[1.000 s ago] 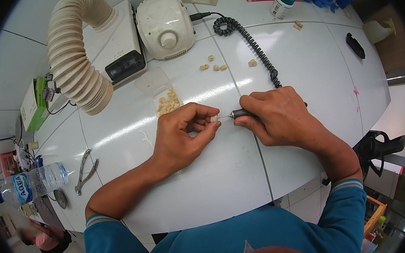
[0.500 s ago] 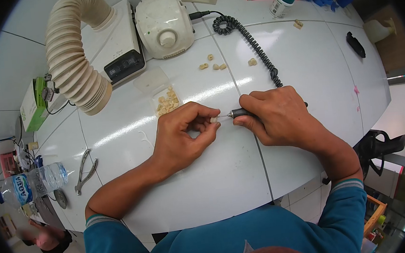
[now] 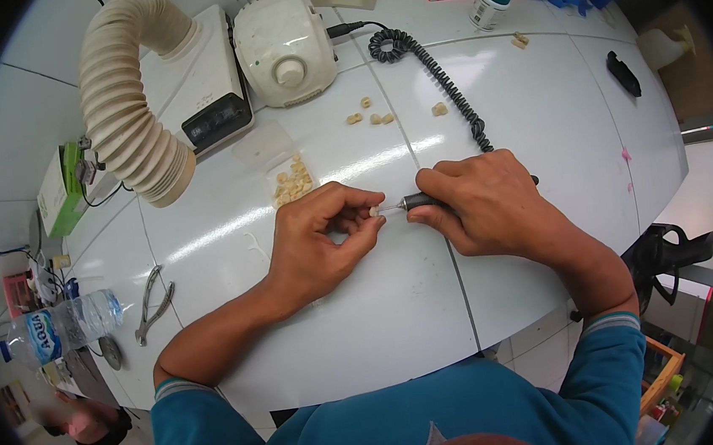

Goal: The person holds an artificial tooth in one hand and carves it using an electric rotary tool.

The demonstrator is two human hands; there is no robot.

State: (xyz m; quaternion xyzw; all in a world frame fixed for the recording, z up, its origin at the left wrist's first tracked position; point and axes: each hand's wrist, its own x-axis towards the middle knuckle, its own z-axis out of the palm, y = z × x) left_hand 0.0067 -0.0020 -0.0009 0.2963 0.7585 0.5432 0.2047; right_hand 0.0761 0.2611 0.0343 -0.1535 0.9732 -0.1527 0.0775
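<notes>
Handpiece clamped in right hand, center of frame, thin bit pointing left. Left hand, just left of center, pinches small pale piece between thumb and finger, at bit's tip; contact too small to tell. Coiled cord upper center-right. White control box top center-left. Open clear container above left hand, holding yellowish pieces. Loose pieces on bench, upper center. Pliers lower left, near water bottle.
</notes>
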